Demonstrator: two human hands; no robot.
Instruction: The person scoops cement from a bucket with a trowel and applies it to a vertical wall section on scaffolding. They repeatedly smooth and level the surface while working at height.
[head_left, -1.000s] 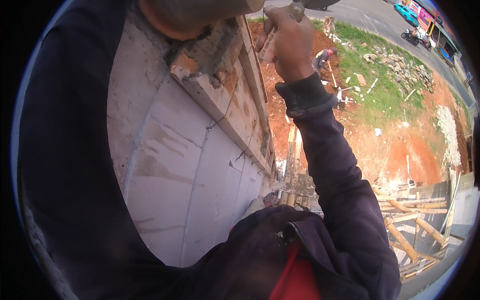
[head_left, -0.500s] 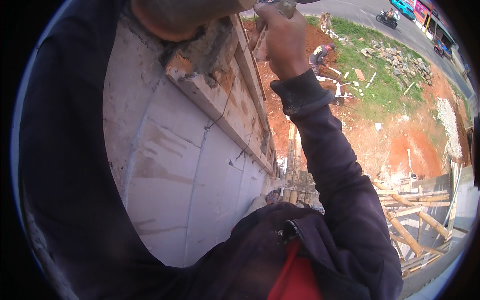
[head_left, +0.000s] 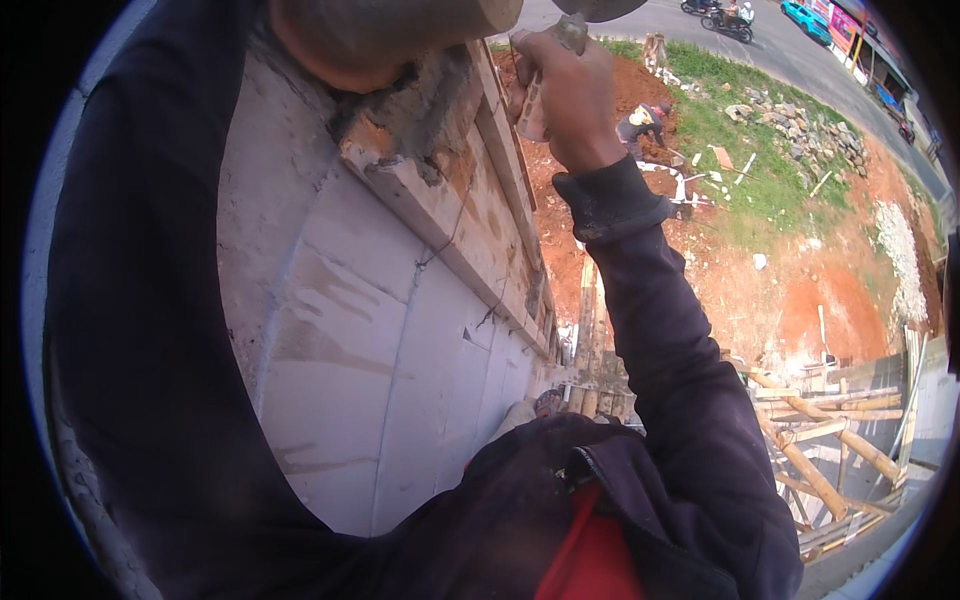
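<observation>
My right hand (head_left: pixel 572 105) is closed around a pale, mortar-smeared tool (head_left: pixel 534 110), probably a trowel, with a dark rounded piece above it at the top edge. Just left of it, a grey mortar-caked object (head_left: pixel 395 30) with an orange underside hangs over wooden formwork (head_left: pixel 430 210), where wet mortar (head_left: pixel 420 110) lies at the upper end. Wires wrap the formwork along a pale block wall (head_left: pixel 330 340). My left sleeve (head_left: pixel 130 300) rises along the left and out of the top of the picture; that hand is out of view.
Bamboo scaffolding (head_left: pixel 830 460) stands lower right, and bamboo poles and planks (head_left: pixel 590 310) lie below me. A co-worker (head_left: pixel 640 125) bends over red soil beside grass and a rubble pile (head_left: pixel 800 135). A road (head_left: pixel 680 25) with motorbikes and a turquoise car runs beyond.
My right hand dipped slightly, then shifted back, still gripping the tool. The co-worker below has bent further over. The motorbikes on the road have moved along.
</observation>
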